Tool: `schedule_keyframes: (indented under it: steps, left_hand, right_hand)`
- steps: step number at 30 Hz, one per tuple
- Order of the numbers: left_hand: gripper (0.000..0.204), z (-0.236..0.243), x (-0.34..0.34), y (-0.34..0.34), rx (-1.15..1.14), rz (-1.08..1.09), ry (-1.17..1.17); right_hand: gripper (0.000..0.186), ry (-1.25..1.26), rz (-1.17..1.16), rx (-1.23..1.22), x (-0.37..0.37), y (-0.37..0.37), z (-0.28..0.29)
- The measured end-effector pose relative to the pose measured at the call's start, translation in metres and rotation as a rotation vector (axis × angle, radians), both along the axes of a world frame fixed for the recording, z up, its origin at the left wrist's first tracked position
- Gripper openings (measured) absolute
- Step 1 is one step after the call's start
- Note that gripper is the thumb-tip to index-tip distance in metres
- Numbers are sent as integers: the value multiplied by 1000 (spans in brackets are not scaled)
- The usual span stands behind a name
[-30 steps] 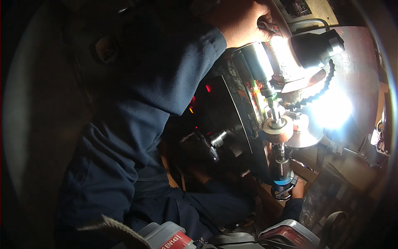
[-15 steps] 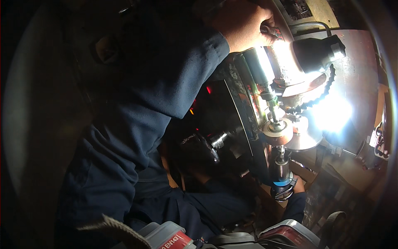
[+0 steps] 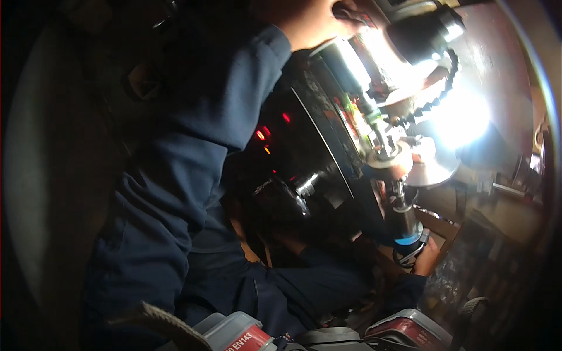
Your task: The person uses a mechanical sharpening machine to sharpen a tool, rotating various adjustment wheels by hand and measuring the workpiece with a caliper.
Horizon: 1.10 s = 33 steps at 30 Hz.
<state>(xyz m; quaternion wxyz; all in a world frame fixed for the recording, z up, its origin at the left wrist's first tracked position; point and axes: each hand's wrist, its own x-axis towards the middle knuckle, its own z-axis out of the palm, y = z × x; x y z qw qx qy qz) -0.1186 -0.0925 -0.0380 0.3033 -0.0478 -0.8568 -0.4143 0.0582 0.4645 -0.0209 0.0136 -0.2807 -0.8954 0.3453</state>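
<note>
My left hand (image 3: 310,22) reaches to the top of the view, its fingers closed at the upper end of a shiny metal cylinder (image 3: 345,64); what they grip is hard to make out. Below, a rod runs from that cylinder into a round metal part (image 3: 391,161), beside a pale disc (image 3: 433,169). Under the round part is a metal barrel with a blue band (image 3: 408,238). At its lower end my right hand (image 3: 428,257) is closed on a dark, looped handle (image 3: 405,257); some fingers are hidden.
A lamp's glare (image 3: 459,117) washes out the machine's right side. A black segmented hose (image 3: 439,99) curves beside a black cylindrical housing (image 3: 421,34). A dark panel with red lights (image 3: 263,134) lies left. Clear plastic wrapping (image 3: 468,263) sits lower right; respirator filters (image 3: 234,330) edge the bottom.
The view has shifted and tilted, so the upper machine parts and my left hand appear farther up and left. My right hand stays at the looped handle.
</note>
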Motion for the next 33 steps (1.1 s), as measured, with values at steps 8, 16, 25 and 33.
schedule_keyframes:
  steps: [8, 16, 25, 33]
  left_hand:
    - [24, 21, 0, 20, 172, -260, -160]
    - [33, -16, -23, -3, 20, -192, -17]
    - [26, -12, -19, 25, 232, -203, -158]
    - [23, -16, -19, 19, 209, -211, -137]
  right_hand:
    - [36, 521, -61, 741, 44, -43, -30]
    - [48, 933, -167, 990, 47, -82, -106]
    - [31, 681, -208, 605, 39, -72, -32]
    - [30, 437, -168, 392, 33, -50, -22]
